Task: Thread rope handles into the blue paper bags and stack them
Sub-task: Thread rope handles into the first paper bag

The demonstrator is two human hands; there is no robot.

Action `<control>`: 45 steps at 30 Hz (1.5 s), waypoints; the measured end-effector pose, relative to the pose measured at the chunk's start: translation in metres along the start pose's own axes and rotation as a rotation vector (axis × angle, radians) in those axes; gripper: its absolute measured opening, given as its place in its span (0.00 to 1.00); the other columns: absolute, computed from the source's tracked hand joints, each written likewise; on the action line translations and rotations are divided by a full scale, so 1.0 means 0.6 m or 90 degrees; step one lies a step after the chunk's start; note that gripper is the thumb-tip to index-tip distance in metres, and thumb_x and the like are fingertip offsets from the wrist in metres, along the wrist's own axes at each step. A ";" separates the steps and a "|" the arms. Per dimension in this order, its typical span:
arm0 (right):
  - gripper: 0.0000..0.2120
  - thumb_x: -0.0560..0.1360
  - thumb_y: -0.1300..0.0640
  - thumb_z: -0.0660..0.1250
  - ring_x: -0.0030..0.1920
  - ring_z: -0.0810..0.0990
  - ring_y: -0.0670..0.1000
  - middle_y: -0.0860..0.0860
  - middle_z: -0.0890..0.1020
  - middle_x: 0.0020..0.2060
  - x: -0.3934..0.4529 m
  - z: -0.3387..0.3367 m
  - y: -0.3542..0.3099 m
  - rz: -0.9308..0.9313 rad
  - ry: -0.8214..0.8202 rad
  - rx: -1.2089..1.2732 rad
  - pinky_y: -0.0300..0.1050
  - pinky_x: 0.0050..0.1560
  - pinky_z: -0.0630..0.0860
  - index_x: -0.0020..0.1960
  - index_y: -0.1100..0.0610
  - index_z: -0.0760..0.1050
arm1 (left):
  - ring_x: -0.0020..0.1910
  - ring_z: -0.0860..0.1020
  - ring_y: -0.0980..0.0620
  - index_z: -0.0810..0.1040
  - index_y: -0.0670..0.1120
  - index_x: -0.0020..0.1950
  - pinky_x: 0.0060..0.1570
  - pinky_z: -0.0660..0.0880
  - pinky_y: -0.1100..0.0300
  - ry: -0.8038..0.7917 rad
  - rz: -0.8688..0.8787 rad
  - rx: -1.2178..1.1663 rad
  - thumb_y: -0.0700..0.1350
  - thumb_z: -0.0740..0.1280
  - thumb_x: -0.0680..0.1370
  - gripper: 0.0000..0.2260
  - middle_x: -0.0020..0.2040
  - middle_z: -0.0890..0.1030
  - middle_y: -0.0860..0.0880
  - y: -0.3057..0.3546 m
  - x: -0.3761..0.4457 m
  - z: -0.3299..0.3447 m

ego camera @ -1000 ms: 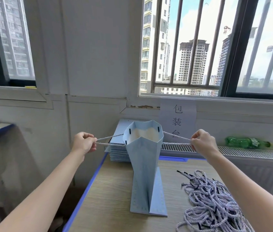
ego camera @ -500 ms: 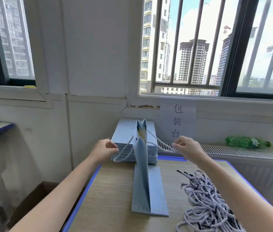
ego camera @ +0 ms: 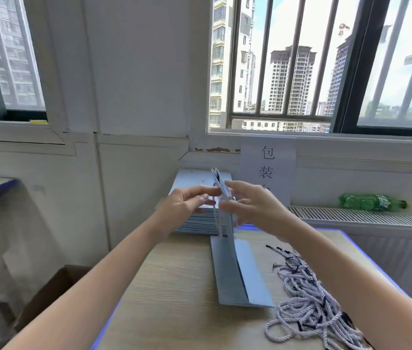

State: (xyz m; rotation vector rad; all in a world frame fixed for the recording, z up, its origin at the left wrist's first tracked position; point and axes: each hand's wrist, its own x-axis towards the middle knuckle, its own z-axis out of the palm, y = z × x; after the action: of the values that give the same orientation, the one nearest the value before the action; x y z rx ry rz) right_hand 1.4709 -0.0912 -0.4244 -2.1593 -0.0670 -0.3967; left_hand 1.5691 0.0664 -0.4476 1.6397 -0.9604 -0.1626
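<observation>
Blue paper bag pressed flat between both hands, upright on the table.

Pale blue paper bag (ego camera: 227,261) stands on its folded base on the light wood-grain table with blue edging (ego camera: 174,286), its top edges closed together. The left hand (ego camera: 187,205) and the right hand (ego camera: 247,205) meet its upper part from either side, fingers extended and only slightly bent, flattening the panels; motion blur hides the exact contact. Just behind the bag, at the far table edge, lies a stack of flat blue paper bags (ego camera: 194,221). A loose heap of white-and-dark twisted rope handles (ego camera: 308,306) lies on the table to the right, apart from the bag. A green plastic bottle (ego camera: 371,202) rests on the white radiator grille (ego camera: 351,217) below the window.
</observation>
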 end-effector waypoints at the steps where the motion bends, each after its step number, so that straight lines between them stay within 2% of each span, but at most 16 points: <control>1: 0.19 0.75 0.58 0.66 0.44 0.82 0.51 0.53 0.81 0.50 0.005 -0.006 -0.002 -0.019 0.062 0.012 0.50 0.43 0.81 0.65 0.54 0.73 | 0.56 0.79 0.57 0.80 0.45 0.59 0.58 0.74 0.63 0.023 0.017 0.009 0.36 0.59 0.81 0.13 0.56 0.83 0.52 0.006 0.001 -0.001; 3: 0.12 0.77 0.62 0.62 0.38 0.77 0.52 0.54 0.81 0.39 0.014 -0.022 -0.006 -0.059 0.183 0.042 0.46 0.38 0.75 0.55 0.50 0.79 | 0.53 0.79 0.59 0.83 0.48 0.51 0.56 0.72 0.65 0.128 0.051 0.017 0.35 0.61 0.79 0.12 0.51 0.83 0.53 0.010 0.010 -0.007; 5: 0.13 0.77 0.62 0.61 0.37 0.72 0.53 0.57 0.77 0.36 0.023 -0.038 0.000 -0.064 0.260 0.117 0.47 0.38 0.69 0.46 0.46 0.79 | 0.46 0.78 0.60 0.81 0.53 0.43 0.50 0.71 0.67 0.240 0.070 0.039 0.37 0.63 0.77 0.12 0.44 0.82 0.57 0.006 0.021 -0.017; 8: 0.10 0.77 0.62 0.60 0.35 0.72 0.51 0.56 0.75 0.38 0.031 -0.047 0.030 -0.007 0.315 0.197 0.43 0.36 0.70 0.51 0.51 0.78 | 0.32 0.74 0.65 0.80 0.54 0.38 0.34 0.67 0.74 0.281 0.078 0.081 0.36 0.64 0.77 0.14 0.35 0.79 0.60 -0.006 0.017 -0.021; 10: 0.10 0.78 0.64 0.58 0.30 0.75 0.46 0.52 0.77 0.37 0.031 -0.044 0.059 0.072 0.337 0.264 0.37 0.30 0.71 0.54 0.57 0.76 | 0.29 0.74 0.64 0.80 0.53 0.38 0.32 0.68 0.73 0.267 0.059 0.071 0.39 0.65 0.75 0.11 0.34 0.80 0.59 -0.014 0.005 -0.015; 14: 0.10 0.78 0.65 0.58 0.36 0.75 0.49 0.53 0.78 0.39 0.032 -0.017 0.143 0.215 0.284 0.229 0.43 0.38 0.72 0.56 0.59 0.74 | 0.41 0.79 0.55 0.81 0.50 0.41 0.44 0.72 0.67 0.121 -0.029 0.140 0.43 0.64 0.72 0.06 0.40 0.83 0.52 -0.039 -0.016 0.002; 16: 0.07 0.77 0.65 0.59 0.34 0.71 0.49 0.52 0.75 0.35 0.025 0.004 0.189 0.249 0.223 0.105 0.42 0.35 0.68 0.51 0.59 0.75 | 0.44 0.78 0.56 0.81 0.48 0.46 0.44 0.70 0.70 -0.020 -0.089 0.280 0.41 0.65 0.77 0.06 0.44 0.82 0.52 -0.067 -0.030 0.020; 19: 0.09 0.78 0.61 0.59 0.32 0.73 0.50 0.54 0.73 0.31 0.012 0.032 0.241 0.325 0.032 -0.147 0.42 0.32 0.65 0.42 0.61 0.74 | 0.52 0.78 0.53 0.81 0.45 0.53 0.51 0.70 0.64 -0.138 -0.128 0.414 0.41 0.64 0.78 0.08 0.52 0.81 0.48 -0.117 -0.051 0.048; 21: 0.11 0.78 0.59 0.59 0.43 0.81 0.53 0.60 0.78 0.38 0.017 0.039 0.259 0.335 -0.022 -0.255 0.43 0.37 0.71 0.44 0.65 0.75 | 0.54 0.77 0.51 0.81 0.44 0.55 0.53 0.71 0.62 -0.143 -0.139 0.466 0.41 0.63 0.78 0.10 0.54 0.80 0.47 -0.140 -0.048 0.054; 23: 0.11 0.79 0.59 0.58 0.58 0.77 0.59 0.61 0.79 0.53 0.026 0.045 0.250 0.313 -0.032 -0.293 0.47 0.50 0.73 0.54 0.62 0.76 | 0.57 0.75 0.50 0.80 0.45 0.58 0.54 0.69 0.62 -0.117 -0.146 0.484 0.42 0.61 0.79 0.11 0.56 0.77 0.47 -0.155 -0.033 0.056; 25: 0.16 0.80 0.59 0.56 0.63 0.72 0.59 0.60 0.74 0.63 0.035 0.056 0.230 0.258 -0.057 -0.319 0.51 0.61 0.71 0.65 0.62 0.71 | 0.61 0.73 0.48 0.77 0.45 0.62 0.58 0.67 0.61 -0.098 -0.145 0.505 0.42 0.59 0.80 0.13 0.60 0.75 0.46 -0.163 -0.013 0.063; 28: 0.16 0.79 0.63 0.55 0.61 0.73 0.59 0.60 0.75 0.61 0.051 0.083 0.211 0.158 -0.107 -0.361 0.51 0.60 0.69 0.63 0.65 0.72 | 0.69 0.67 0.47 0.70 0.43 0.69 0.65 0.63 0.58 -0.079 -0.155 0.534 0.43 0.56 0.81 0.17 0.69 0.69 0.44 -0.176 0.012 0.082; 31: 0.17 0.78 0.62 0.54 0.65 0.71 0.56 0.55 0.74 0.65 0.058 0.115 0.223 0.078 -0.155 -0.422 0.46 0.62 0.66 0.65 0.60 0.72 | 0.76 0.54 0.49 0.58 0.42 0.76 0.74 0.52 0.55 -0.096 -0.174 0.592 0.47 0.51 0.83 0.22 0.78 0.55 0.45 -0.206 0.015 0.098; 35: 0.22 0.82 0.49 0.46 0.75 0.51 0.44 0.44 0.55 0.76 0.042 0.146 0.266 0.078 -0.167 -0.521 0.43 0.72 0.47 0.76 0.50 0.55 | 0.77 0.44 0.54 0.48 0.45 0.79 0.74 0.39 0.54 -0.114 -0.195 0.684 0.51 0.46 0.83 0.25 0.79 0.46 0.49 -0.249 0.000 0.111; 41: 0.23 0.82 0.47 0.43 0.76 0.47 0.44 0.42 0.51 0.76 0.051 0.148 0.273 0.113 -0.186 -0.546 0.49 0.73 0.44 0.77 0.48 0.48 | 0.77 0.41 0.55 0.45 0.45 0.79 0.74 0.36 0.54 -0.153 -0.189 0.682 0.51 0.46 0.83 0.25 0.79 0.43 0.50 -0.256 0.017 0.104; 45: 0.23 0.82 0.49 0.43 0.75 0.48 0.45 0.42 0.53 0.76 0.036 0.162 0.263 0.146 -0.115 -0.526 0.51 0.72 0.47 0.77 0.50 0.51 | 0.77 0.45 0.55 0.49 0.46 0.78 0.74 0.40 0.55 -0.194 -0.155 0.670 0.51 0.47 0.83 0.24 0.79 0.48 0.50 -0.260 0.026 0.093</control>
State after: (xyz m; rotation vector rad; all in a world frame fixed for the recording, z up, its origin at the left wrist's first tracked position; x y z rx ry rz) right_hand 1.5470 -0.1076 -0.5942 -2.9716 0.2906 -0.0872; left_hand 1.6244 0.0131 -0.5949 2.7623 -1.1570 -0.0657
